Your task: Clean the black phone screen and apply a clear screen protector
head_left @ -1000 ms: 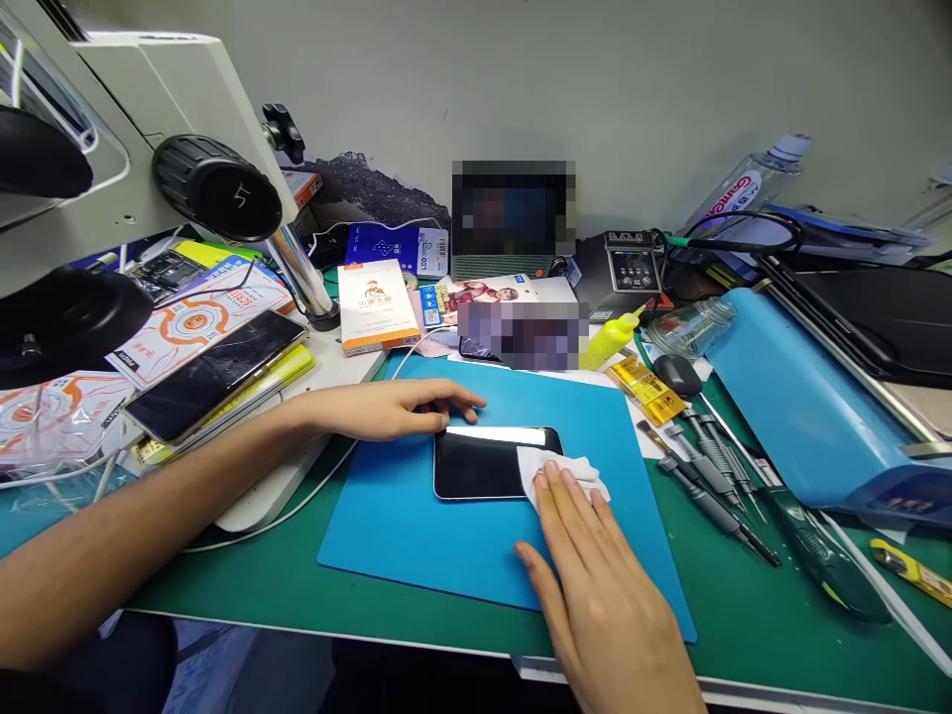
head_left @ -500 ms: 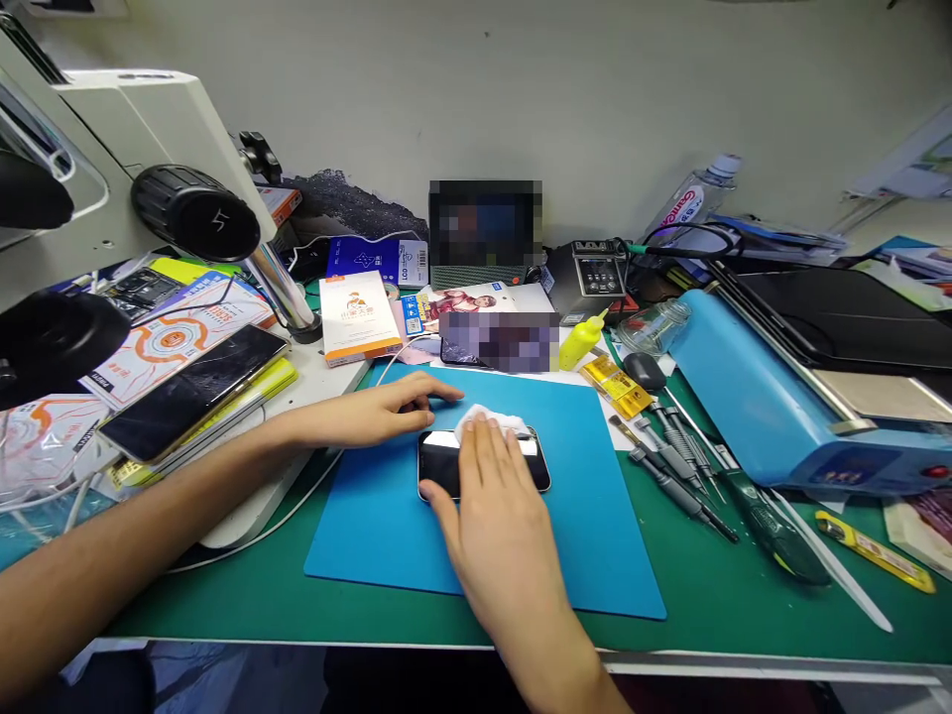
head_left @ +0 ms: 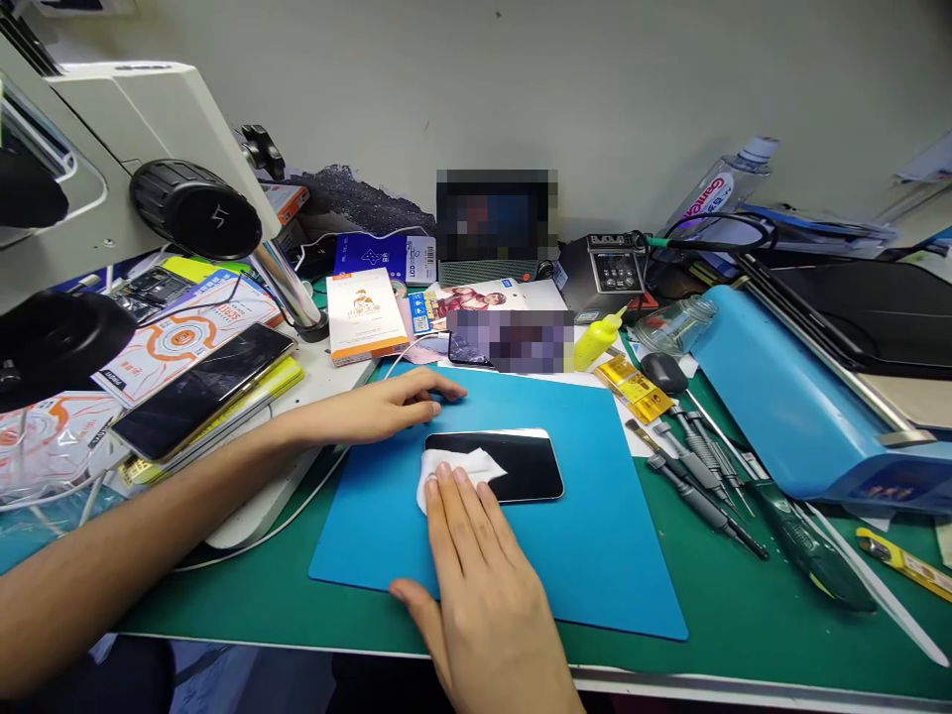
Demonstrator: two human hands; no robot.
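Note:
A black phone (head_left: pixel 521 463) lies screen up on a blue mat (head_left: pixel 595 535). My right hand (head_left: pixel 480 585) lies flat with fingers stretched out, pressing a white cloth (head_left: pixel 453 466) onto the phone's left end. My left hand (head_left: pixel 387 405) rests on the mat at the phone's far left corner, its fingers curled against the edge to steady it.
A microscope (head_left: pixel 111 198) stands at the left over a second dark phone (head_left: pixel 200 390). Boxes (head_left: pixel 366 312) and a yellow bottle (head_left: pixel 599 339) sit behind the mat. Screwdrivers (head_left: pixel 699 476) and a long blue machine (head_left: pixel 795 397) lie to the right.
My right hand has slid the white cloth from the phone's right end across its top to its left end. My left hand has stayed at the phone's far left corner.

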